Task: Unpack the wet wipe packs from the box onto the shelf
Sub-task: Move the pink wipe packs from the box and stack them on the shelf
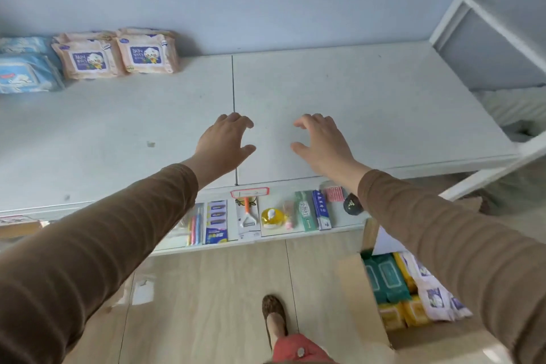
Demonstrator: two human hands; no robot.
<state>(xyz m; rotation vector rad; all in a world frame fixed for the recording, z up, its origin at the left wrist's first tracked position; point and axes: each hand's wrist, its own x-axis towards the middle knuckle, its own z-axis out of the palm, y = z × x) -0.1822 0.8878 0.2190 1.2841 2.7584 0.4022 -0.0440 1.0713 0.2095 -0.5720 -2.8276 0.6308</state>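
My left hand and my right hand hover over the middle of the white shelf top, fingers spread, palms facing each other, nothing in either. Two stacks of peach baby wipe packs lie at the back left of the shelf against the wall, with blue wipe packs to their left. The open cardboard box stands on the floor at lower right, partly behind my right sleeve. It holds green packs, yellow packs and a white-and-purple pack.
A lower shelf under the front edge carries small goods: toothbrushes, toothpaste boxes, a peeler, a yellow item. A white metal frame rises at the right end. My foot stands on the pale wooden floor left of the box.
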